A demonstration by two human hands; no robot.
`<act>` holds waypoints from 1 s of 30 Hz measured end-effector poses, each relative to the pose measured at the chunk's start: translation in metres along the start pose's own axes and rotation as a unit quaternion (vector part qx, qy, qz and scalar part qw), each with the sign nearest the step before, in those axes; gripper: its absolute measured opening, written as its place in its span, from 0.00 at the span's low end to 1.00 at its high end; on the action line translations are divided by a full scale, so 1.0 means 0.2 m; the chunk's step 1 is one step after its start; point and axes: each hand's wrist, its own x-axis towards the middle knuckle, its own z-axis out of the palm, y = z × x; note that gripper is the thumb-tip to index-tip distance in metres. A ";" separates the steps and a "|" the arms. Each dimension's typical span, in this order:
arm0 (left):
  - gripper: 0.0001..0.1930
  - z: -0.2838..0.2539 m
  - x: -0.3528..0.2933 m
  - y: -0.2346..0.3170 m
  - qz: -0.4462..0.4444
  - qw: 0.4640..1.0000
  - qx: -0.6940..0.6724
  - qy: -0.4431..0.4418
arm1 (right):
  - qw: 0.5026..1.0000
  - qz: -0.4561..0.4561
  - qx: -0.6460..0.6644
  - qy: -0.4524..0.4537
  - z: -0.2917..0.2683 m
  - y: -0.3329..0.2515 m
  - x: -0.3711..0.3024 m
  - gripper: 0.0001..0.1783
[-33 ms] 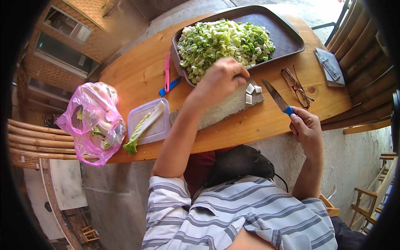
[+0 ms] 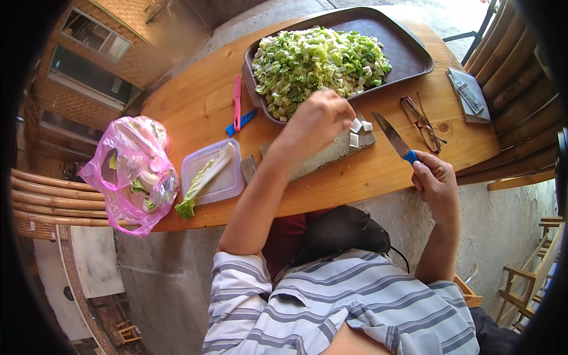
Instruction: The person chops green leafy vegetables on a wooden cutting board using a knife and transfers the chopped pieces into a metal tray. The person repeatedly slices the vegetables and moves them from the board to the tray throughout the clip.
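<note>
My left hand (image 2: 322,118) hovers over the chopping board (image 2: 331,155), fingers bent and drawn together, slightly blurred. Its fingertips are close to a few white cabbage pieces (image 2: 354,140) at the board's right end; whatever they pinch, if anything, is hidden. With my right hand (image 2: 435,179) I grip the blue handle of a knife (image 2: 391,135), its blade angled up and left beside the board. Just beyond the board, a brown tray (image 2: 405,50) carries a large heap of chopped cabbage (image 2: 319,65).
On the left, a clear plastic container (image 2: 228,188) holds a long cabbage leaf (image 2: 207,177). Beside it stands a pink plastic bag (image 2: 127,177) with more cabbage. A pink knife (image 2: 237,103) lies across a blue sheath (image 2: 241,122). Eyeglasses (image 2: 423,125) and a flat packet (image 2: 467,97) rest at right.
My left hand has shifted slightly toward me, its fingers tipping down and right toward the white pieces. The right hand and knife look unchanged.
</note>
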 end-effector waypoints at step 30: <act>0.09 0.20 -0.45 0.09 -0.288 0.929 0.066 0.224 | 0.880 -0.291 -0.374 0.027 0.45 0.12 0.00 0.17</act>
